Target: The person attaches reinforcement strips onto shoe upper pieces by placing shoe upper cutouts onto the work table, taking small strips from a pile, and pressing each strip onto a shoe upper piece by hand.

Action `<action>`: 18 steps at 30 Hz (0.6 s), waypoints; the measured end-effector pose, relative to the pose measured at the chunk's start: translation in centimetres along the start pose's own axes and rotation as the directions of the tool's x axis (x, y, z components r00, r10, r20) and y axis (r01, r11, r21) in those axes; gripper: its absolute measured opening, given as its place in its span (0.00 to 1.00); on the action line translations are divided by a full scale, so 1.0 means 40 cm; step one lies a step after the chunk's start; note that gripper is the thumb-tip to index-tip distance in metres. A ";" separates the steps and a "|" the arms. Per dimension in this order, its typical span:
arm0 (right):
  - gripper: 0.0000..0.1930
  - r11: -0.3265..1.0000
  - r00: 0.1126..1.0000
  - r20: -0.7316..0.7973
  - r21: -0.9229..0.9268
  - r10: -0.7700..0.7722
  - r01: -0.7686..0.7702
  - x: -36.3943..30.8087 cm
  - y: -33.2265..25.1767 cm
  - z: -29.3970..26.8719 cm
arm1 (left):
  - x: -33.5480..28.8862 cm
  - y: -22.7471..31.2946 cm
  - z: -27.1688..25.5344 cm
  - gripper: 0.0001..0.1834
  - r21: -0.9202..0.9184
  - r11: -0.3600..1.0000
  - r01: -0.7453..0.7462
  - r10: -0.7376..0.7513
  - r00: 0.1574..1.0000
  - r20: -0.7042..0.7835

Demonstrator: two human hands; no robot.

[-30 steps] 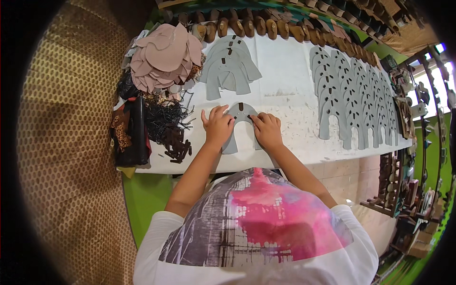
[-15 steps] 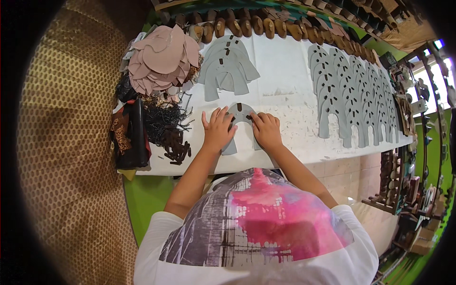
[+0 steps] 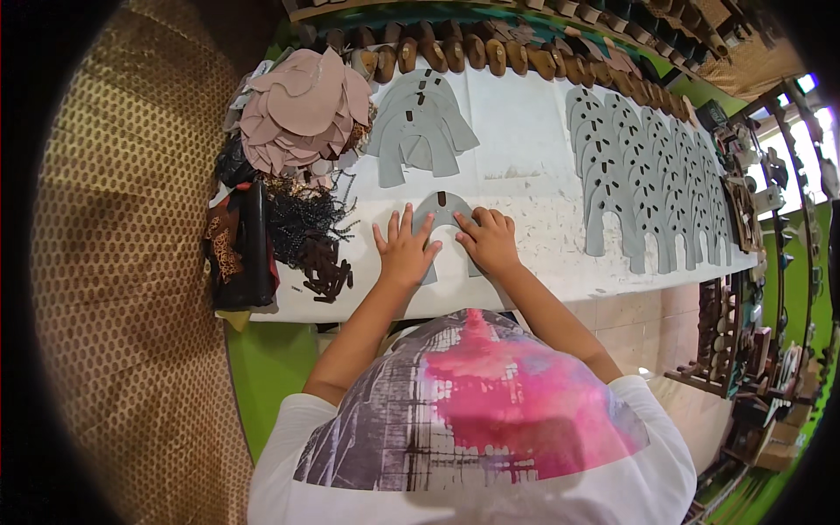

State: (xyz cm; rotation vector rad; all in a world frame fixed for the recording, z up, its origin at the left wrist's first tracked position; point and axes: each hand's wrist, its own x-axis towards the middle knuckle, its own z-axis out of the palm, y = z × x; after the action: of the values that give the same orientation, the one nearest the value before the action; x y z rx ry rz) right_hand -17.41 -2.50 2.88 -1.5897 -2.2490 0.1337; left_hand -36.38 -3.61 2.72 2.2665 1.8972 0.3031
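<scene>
Head: left hand [image 3: 405,255], right hand [image 3: 493,246] touch grey arch [image 3: 444,218].

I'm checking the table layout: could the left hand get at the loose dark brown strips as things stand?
Probably yes: the dark brown strips lie close by, to the left of the left hand, with only white tabletop showing between.

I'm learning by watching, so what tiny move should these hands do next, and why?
Perhaps lift the left hand off the grey arched piece: it spreads over the left side, so I can't tell what that side bears, while grey pieces at the right show dark patches. The right hand rests on the other side, which may steady it.
</scene>
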 end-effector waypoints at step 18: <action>0.35 0.968 0.966 0.079 -0.069 0.246 -0.241 -0.102 -0.030 -0.016 | -0.096 -0.010 0.000 0.36 -0.032 0.994 0.104 -0.102 0.993 0.055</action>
State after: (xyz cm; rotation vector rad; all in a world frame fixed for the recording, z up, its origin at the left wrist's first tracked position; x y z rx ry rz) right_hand -17.06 -6.77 2.79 -1.9234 -2.1298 0.2076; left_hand -37.39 -7.34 2.44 2.1241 1.9583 0.2567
